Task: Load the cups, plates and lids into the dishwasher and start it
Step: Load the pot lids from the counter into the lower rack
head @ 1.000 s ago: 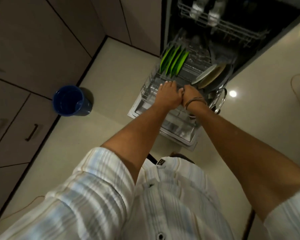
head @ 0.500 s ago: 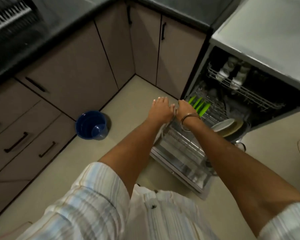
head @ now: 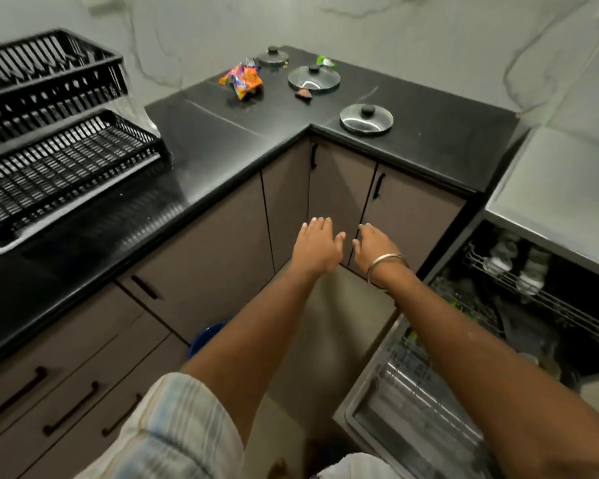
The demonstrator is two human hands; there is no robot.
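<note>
- The black countertop (head: 222,140) runs in an L along the marbled wall, over brown cabinet doors (head: 205,257) with dark handles.
- The dishwasher (head: 550,323) stands open at the right; its door (head: 412,402) is folded down, the upper rack (head: 540,295) holds pale cups (head: 502,254) upside down, and the blurred lower rack shows green bits that cannot be made out.
- A black two-tier dish rack (head: 59,146) sits on the counter's left end.
- The person's two bare arms reach forward over the floor, striped sleeves (head: 173,433) at the bottom edge.
- The left hand (head: 317,245) and the right hand (head: 374,243) hover side by side before the corner cabinet, palms down, fingers relaxed and spread, holding nothing; the right wrist carries a metal bangle (head: 386,262).
- Three lids lie flat on the counter's far corner: the nearest lid (head: 366,119) close to the counter edge, a larger lid (head: 313,78) behind it, a small lid (head: 272,57) farthest back.
- A blue bucket (head: 210,335) peeks out on the floor beside the left forearm.
- An orange wrapper (head: 243,79) lies crumpled left of the lids.
</note>
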